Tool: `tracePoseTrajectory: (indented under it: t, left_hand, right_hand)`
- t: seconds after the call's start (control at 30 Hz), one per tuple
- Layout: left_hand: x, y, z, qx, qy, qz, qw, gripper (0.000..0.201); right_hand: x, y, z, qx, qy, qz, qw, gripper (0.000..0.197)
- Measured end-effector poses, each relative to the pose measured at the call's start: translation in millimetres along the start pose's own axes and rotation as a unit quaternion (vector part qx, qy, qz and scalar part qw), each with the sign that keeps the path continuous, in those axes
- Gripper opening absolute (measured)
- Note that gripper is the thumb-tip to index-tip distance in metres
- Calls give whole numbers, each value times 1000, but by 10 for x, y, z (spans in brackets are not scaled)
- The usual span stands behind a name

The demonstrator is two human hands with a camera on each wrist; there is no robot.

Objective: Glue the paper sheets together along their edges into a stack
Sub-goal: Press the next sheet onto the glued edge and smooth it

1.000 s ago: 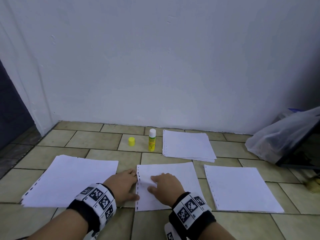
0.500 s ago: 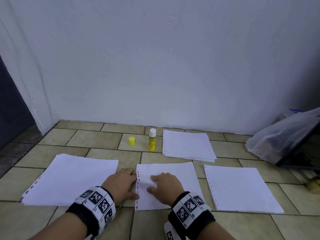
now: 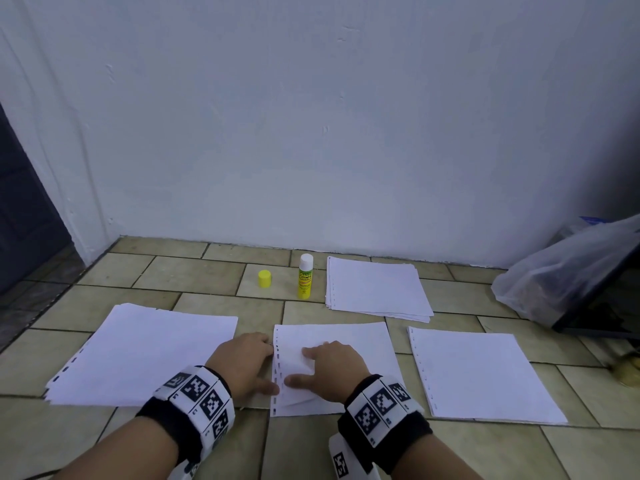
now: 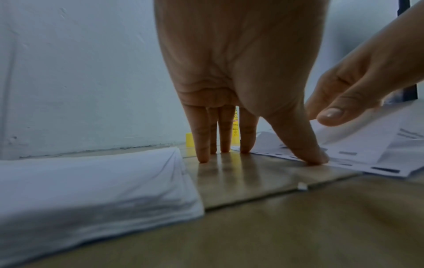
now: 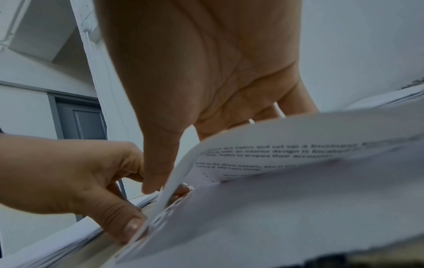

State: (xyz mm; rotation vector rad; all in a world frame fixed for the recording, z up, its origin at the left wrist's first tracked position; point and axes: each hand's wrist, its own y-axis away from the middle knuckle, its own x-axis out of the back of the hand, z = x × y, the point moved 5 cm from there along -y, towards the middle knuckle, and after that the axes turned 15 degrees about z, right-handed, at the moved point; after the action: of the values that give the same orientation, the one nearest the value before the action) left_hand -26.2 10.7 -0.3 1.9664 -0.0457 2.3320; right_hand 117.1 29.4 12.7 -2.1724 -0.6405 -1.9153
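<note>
On the tiled floor four lots of white paper are laid out. The middle stack lies directly in front of the person, punched holes running down its left edge. The left hand sits just beside that edge. In the left wrist view its four fingers stand straight, tips down on the bare tile, while the thumb presses the punched margin flat — the hand is spread, gripping nothing.

The right hand rests on the stack near the same edge. Its forefinger and thumb are stretched toward the holes, and the top sheet bows up beneath the palm, printed text showing on its underside in the right wrist view. That view shows the thumb on one face of the lifted sheet; the other fingers are hidden behind the paper, so whether the sheet is pinched or only pushed up cannot be told.

To the left lies another stack, holes along its near left edge; to the right a third, well apart from the hands. A fourth pile lies farther back near the wall. Just left of it a glue stick stands upright with its yellow cap off, on the tile nearby. A clear plastic bag slumps at the far right.
</note>
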Motion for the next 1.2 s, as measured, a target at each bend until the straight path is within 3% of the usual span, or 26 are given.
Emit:
tracePoseTrajectory:
  t: [0.17, 0.23, 0.33, 0.57, 0.83, 1.07, 1.2]
  left_hand:
    - [-12, -9, -40, -7, 15, -2, 1000, 65]
    - [-9, -12, -77, -11, 27, -13, 1000, 69]
    - [0, -17, -127, -13, 35, -26, 999, 73]
    - [20, -39, -137, -1, 41, -1, 999, 58]
    - [33, -14, -100, 15, 45, -11, 999, 76]
    - [51, 34, -77, 33, 62, -10, 997, 78]
    - [74, 44, -65, 37, 70, -9, 997, 79]
  right_hand:
    - [74, 30, -11, -15, -7, 1, 1000, 43]
    - [84, 31, -8, -10, 2, 2, 1000, 40]
    - [63, 25, -5, -5, 6, 6, 1000, 48]
    - [55, 21, -5, -4, -2, 10, 1000, 59]
    - [94, 38, -52, -13, 12, -2, 1000, 62]
    - [83, 32, -78, -9, 24, 8, 1000, 60]
    - [60, 50, -112, 1, 24, 7, 1000, 75]
